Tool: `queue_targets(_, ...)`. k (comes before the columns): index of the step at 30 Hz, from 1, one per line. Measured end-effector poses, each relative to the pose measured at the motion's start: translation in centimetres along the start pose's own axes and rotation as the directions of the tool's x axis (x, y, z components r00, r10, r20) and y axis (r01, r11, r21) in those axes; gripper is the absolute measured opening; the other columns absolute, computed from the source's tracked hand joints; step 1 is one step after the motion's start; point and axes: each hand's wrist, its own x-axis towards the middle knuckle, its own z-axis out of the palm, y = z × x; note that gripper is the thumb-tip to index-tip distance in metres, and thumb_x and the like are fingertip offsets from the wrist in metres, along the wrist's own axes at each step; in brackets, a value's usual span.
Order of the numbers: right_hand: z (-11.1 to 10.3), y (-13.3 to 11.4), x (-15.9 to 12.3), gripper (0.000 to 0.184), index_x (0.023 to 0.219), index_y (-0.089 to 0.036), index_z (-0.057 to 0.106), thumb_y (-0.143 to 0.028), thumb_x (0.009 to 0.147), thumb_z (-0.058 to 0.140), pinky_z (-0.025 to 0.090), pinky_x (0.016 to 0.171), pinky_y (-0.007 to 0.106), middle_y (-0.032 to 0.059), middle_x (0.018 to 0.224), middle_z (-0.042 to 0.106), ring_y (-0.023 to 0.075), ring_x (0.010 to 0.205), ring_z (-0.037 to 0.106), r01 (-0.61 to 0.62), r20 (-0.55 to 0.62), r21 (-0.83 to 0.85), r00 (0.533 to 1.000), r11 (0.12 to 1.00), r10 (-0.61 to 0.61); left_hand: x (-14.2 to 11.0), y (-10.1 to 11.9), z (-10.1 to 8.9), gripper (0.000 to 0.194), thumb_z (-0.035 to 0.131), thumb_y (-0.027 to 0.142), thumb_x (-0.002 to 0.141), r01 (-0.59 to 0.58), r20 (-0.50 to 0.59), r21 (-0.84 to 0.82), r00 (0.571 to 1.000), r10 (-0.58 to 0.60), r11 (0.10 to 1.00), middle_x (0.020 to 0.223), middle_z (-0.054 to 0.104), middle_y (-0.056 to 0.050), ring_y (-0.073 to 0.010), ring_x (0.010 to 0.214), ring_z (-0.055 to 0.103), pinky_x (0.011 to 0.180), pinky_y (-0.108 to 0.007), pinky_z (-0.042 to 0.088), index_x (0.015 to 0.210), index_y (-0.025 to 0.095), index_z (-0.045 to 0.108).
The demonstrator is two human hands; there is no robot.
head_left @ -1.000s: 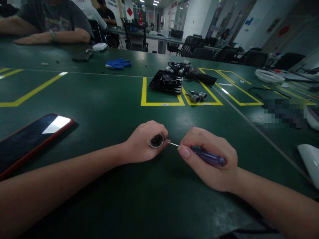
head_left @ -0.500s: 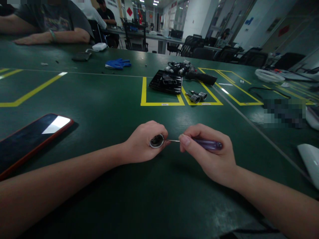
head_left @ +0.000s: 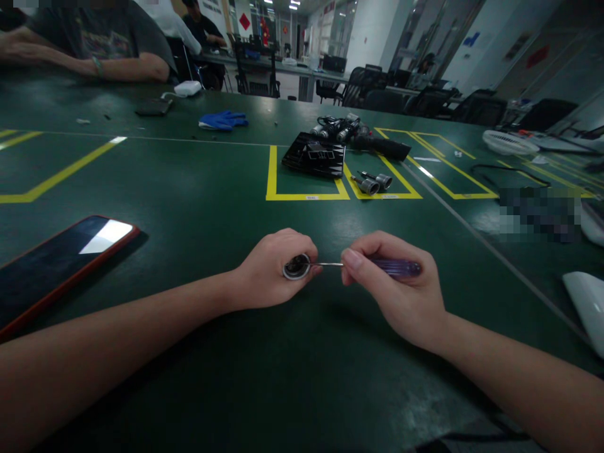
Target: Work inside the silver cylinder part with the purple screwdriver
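At mid-frame, the left hand (head_left: 276, 267) clasps a hollow cylinder (head_left: 297, 268); the right hand (head_left: 406, 299) grasps a screwdriver (head_left: 397, 267) that, pushed off-axis, could slip and jab the left hand.

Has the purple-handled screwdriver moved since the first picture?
Yes: the screwdriver's handle end has swung up in the view, closer to the yellow tape outline; it now looks nearly level.

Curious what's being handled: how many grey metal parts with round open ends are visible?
3: a held part in the left hand, plus a left part and a right part side by side on the green tabletop. The dark jumbled pile behind may hide more.
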Motion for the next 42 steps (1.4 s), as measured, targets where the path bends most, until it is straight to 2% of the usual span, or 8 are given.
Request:
queue_targets(4,0.0,-0.3,-0.2,0.011,0.069,-0.013,0.057,-0.013,0.08,0.057,0.042,0.053,0.021,-0.0016,0.061,0.056,0.0073,0.056,0.052,0.231,0.084,-0.076,0.971,0.97,-0.225,0.0,-0.3,0.1,0.012,0.053,0.02,0.077,-0.078,-0.03,-0.006,0.997,0.078,0.997,0.062,0.057,0.001,-0.0113,0.059,0.053,0.058,-0.023,0.041,0.067,0.016,0.05)
queue_targets(6,0.1,-0.4,-0.3,0.009,0.07,-0.012,0.057,-0.011,0.079,0.057,0.042,0.055,0.022,-0.0008,0.062,0.056,0.0077,0.058,0.053,0.286,0.117,-0.078,0.954,0.955,-0.276,-0.1,-0.4,0.1,0.014,0.052,0.021,0.078,-0.093,-0.044,0.003,0.995,0.093,0.996,0.061,0.056,0.001,-0.0113,0.057,0.052,0.058,-0.023,0.041,0.065,0.016,0.049)
queue_targets(8,0.1,-0.3,-0.3,0.01,0.069,-0.013,0.058,-0.012,0.079,0.058,0.042,0.054,0.021,-0.0008,0.061,0.056,0.0075,0.057,0.053,0.235,0.089,-0.07,0.969,0.969,-0.229,-0.1,-0.5,0.2,0.013,0.052,0.021,0.078,-0.084,-0.037,0.003,0.996,0.084,0.996,0.061,0.056,0.001,-0.0114,0.058,0.053,0.058,-0.023,0.041,0.065,0.016,0.049)
queue_targets(13,0.2,0.2,-0.1,0.016,0.065,-0.015,0.058,-0.02,0.081,0.059,0.042,0.049,0.018,-0.0035,0.057,0.057,0.0063,0.052,0.052,-0.035,0.019,0.036,0.999,0.999,0.034,-0.1,-0.5,0.3,0.01,0.056,0.018,0.077,-0.056,-0.012,-0.015,0.998,0.056,0.998,0.065,0.058,0.001,-0.0112,0.061,0.054,0.059,-0.022,0.041,0.068,0.016,0.051)
queue_targets(21,0.6,1.4,-0.3,0.017,0.068,-0.018,0.058,-0.027,0.082,0.06,0.042,0.053,0.019,-0.0047,0.058,0.057,0.007,0.055,0.053,-0.156,0.019,0.207,0.988,0.966,0.155,-0.1,0.0,0.1,0.011,0.058,0.016,0.076,-0.02,-0.01,-0.005,1.0,0.02,1.0,0.065,0.057,0.0,-0.0113,0.061,0.053,0.058,-0.022,0.041,0.068,0.014,0.051)
queue_targets(26,0.5,1.2,-0.3,0.016,0.069,-0.017,0.058,-0.026,0.082,0.059,0.042,0.051,0.019,-0.0044,0.059,0.057,0.0067,0.055,0.053,-0.132,0.029,0.195,0.991,0.972,0.129,-0.1,-0.2,0.1,0.011,0.056,0.017,0.077,-0.037,-0.009,0.002,0.999,0.037,0.999,0.063,0.057,0.001,-0.0112,0.06,0.053,0.058,-0.022,0.041,0.067,0.015,0.051)
queue_targets(33,0.1,0.1,-0.5,0.013,0.068,-0.012,0.058,-0.016,0.08,0.059,0.042,0.056,0.021,-0.0009,0.062,0.056,0.0064,0.057,0.052,0.146,0.054,-0.021,0.988,0.989,-0.144,-0.1,-0.2,0.0,0.01,0.056,0.016,0.075,-0.076,-0.032,-0.03,0.997,0.075,0.997,0.062,0.056,0.001,-0.0107,0.06,0.053,0.057,-0.021,0.041,0.067,0.015,0.051)
queue_targets(42,0.2,0.7,-0.3,0.016,0.069,-0.017,0.058,-0.024,0.082,0.058,0.043,0.054,0.019,-0.0038,0.061,0.058,0.0064,0.057,0.053,-0.09,0.016,0.128,0.996,0.988,0.089,0.0,-0.1,0.0,0.015,0.059,0.02,0.078,-0.021,-0.023,-0.023,1.0,0.021,1.0,0.062,0.056,0.001,-0.0105,0.058,0.051,0.055,-0.021,0.04,0.067,0.015,0.051)
